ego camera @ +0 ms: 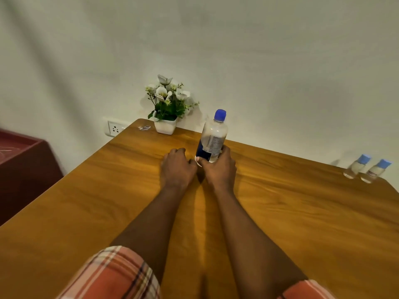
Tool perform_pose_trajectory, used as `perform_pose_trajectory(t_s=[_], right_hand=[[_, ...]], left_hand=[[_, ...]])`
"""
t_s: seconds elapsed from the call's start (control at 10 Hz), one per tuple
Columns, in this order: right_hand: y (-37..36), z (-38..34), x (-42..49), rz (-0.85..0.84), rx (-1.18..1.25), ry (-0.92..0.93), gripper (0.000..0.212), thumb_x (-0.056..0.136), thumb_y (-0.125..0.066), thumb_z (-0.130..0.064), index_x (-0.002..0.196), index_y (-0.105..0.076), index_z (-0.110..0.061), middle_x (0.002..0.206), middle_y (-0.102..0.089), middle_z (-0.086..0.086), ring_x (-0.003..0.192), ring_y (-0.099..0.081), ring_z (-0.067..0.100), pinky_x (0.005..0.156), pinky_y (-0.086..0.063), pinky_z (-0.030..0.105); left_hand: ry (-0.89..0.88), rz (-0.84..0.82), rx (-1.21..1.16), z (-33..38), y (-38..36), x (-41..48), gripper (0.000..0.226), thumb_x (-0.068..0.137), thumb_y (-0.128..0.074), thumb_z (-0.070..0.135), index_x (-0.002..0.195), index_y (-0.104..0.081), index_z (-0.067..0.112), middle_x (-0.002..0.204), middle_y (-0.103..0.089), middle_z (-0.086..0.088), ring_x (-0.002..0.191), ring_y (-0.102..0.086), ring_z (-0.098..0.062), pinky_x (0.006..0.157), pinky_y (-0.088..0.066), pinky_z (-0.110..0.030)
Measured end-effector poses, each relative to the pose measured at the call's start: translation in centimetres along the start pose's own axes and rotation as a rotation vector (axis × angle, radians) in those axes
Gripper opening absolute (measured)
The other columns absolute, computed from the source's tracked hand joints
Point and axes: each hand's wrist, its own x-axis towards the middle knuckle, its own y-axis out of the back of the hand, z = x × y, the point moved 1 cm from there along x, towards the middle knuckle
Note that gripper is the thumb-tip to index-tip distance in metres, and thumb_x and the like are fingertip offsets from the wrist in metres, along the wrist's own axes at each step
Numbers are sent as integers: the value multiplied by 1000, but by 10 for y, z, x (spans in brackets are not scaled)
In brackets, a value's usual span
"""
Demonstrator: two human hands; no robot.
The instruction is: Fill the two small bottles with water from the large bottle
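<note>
The large clear bottle (213,137) with a blue cap and dark blue label stands upright near the middle of the wooden table (280,212). My right hand (219,169) grips its lower part, thumb on the label. Just to its left, my left hand (178,166) rests on the table with fingers loosely curled and nothing in it. Two small clear bottles with blue caps stand side by side at the far right edge, one (357,166) left of the other (375,171). Both small bottles are capped.
A white pot of artificial flowers (165,104) stands at the table's far left corner by the wall, with a small wrapper (145,127) beside it. A wall socket (114,128) sits behind the corner. A dark red piece of furniture (23,169) stands to the left of the table.
</note>
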Motion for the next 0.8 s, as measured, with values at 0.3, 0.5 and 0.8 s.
perform_pose_trajectory(t_s=[0.3,0.5,0.8], right_hand=[[-55,-10,70,10,-50,64,67,71,-81,-39,126,-49,-17,121,-65,6,107,-63,28,83,-54,36],[-67,-12,92,1,-77,83,67,72,-81,-38,125,-48,-16,119,-66,7,106,-63,29,78,-51,34],[-68,-10,94,21,-14,74,71,72,-82,-36,128,-46,-14,117,-66,10,105,-63,32,79,-52,36]], left_hand=[[4,66,-2,-5,-23,75,39,91,-58,33,119,-61,6,121,-62,-12,111,-58,-28,96,-47,-42],[0,101,6,-7,-30,98,31,88,-60,33,106,-64,9,104,-65,-11,100,-60,-28,87,-51,-45],[-10,101,70,-2,-27,94,33,89,-56,33,112,-62,10,112,-62,-10,109,-52,-29,92,-46,-44]])
